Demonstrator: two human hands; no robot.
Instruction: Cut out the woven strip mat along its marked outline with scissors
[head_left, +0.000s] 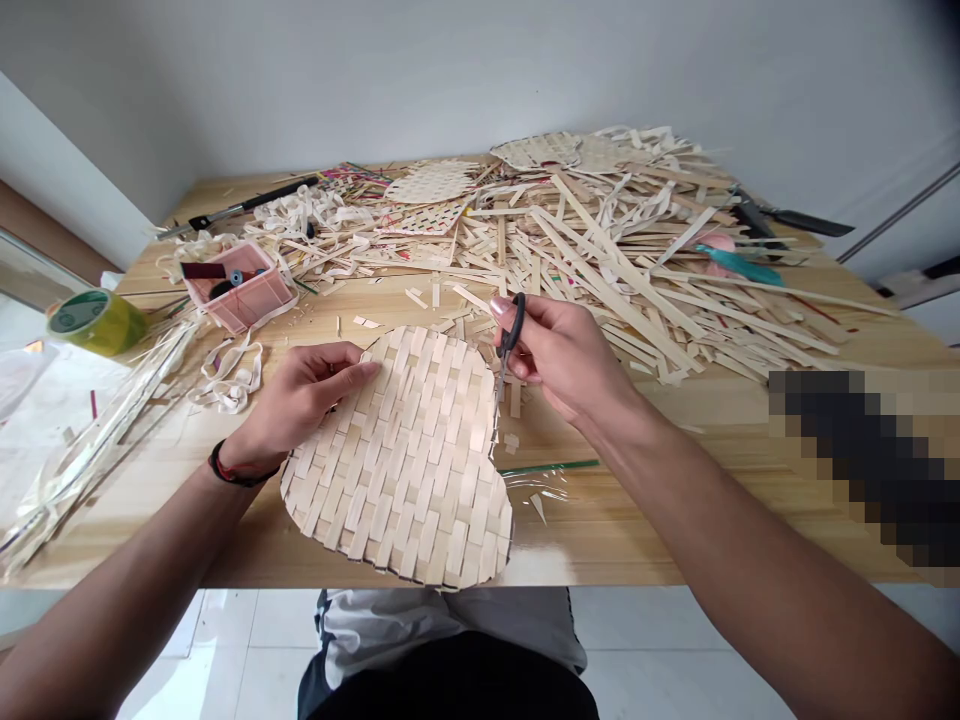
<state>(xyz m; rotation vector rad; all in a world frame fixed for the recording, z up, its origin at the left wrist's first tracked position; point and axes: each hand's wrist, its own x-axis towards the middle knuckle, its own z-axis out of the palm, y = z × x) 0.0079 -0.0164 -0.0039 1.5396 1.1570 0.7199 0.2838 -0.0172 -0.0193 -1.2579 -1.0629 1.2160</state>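
Scissors (505, 346) sat in the grip of the right hand (559, 345), whose thumb and fingers were closed about the dark handles, and the blades pointed down toward the person along the right-hand edge of a woven panel (409, 455). That panel, pale and heart-like with a notch between two rounded lobes, lay between the two hands over the near part of the worktop (660, 545), its lowest edge reaching the front rim. The grip of the left hand (311, 385) was clamped on its upper left edge, thumb flat on the weave and the other fingers mostly hidden, so most of the panel spread to the right of that grip and nearer the person. The right grip stood just beyond the opposite edge, the blades passing close to the border above the notch; whether they were parted could not be told. A green strip (551, 466) lay right of the notch, a pink box (262, 302) beyond the left hand, and a heap of pale strips (600, 260) farther back.
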